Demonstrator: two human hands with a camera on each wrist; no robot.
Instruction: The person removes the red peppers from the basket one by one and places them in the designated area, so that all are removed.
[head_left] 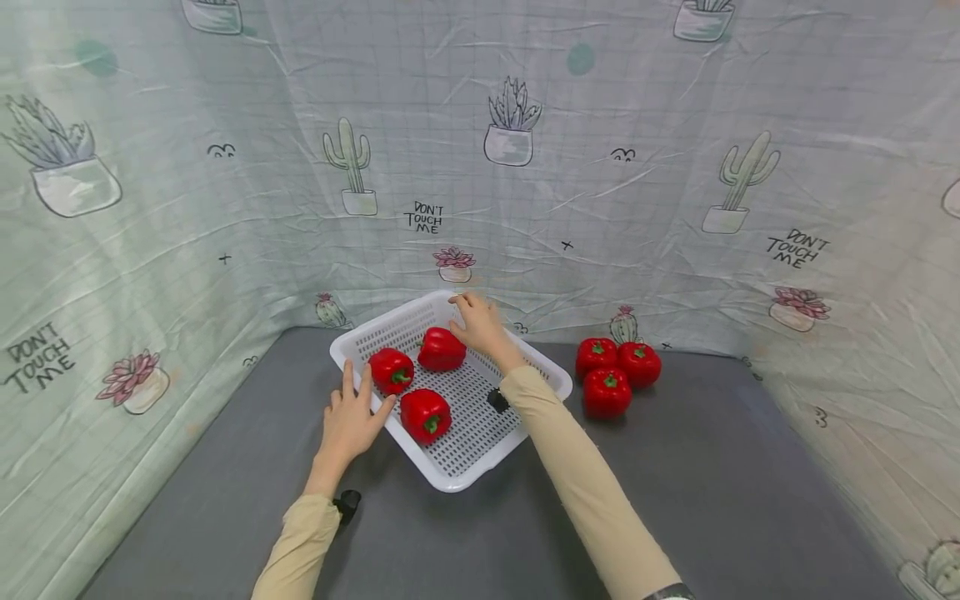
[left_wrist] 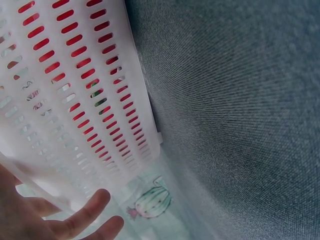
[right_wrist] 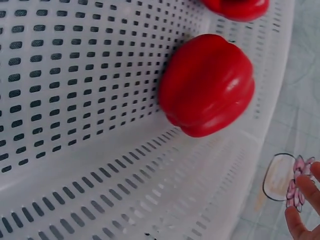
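A white plastic basket (head_left: 489,457) with slotted walls sits at an angle on the dark table, holding three red bell peppers, among them a front pepper (head_left: 425,416), a left one (head_left: 391,371) and a back one (head_left: 442,349). At its left rim is my left hand (head_left: 351,422), fingers spread, with the thumb reaching over the edge. In the left wrist view the fingers (left_wrist: 82,216) stay extended beside the slotted wall. My right hand (head_left: 480,323) hovers over the far rim, fingers loosely spread. The right wrist view has those fingers (right_wrist: 307,187) beyond the basket wall, holding nothing.
Right of the basket, three more red bell peppers (head_left: 607,392) stand clustered on the grey table (head_left: 720,483). A curtain (head_left: 570,200) printed with cacti hangs close behind the basket and along both sides.
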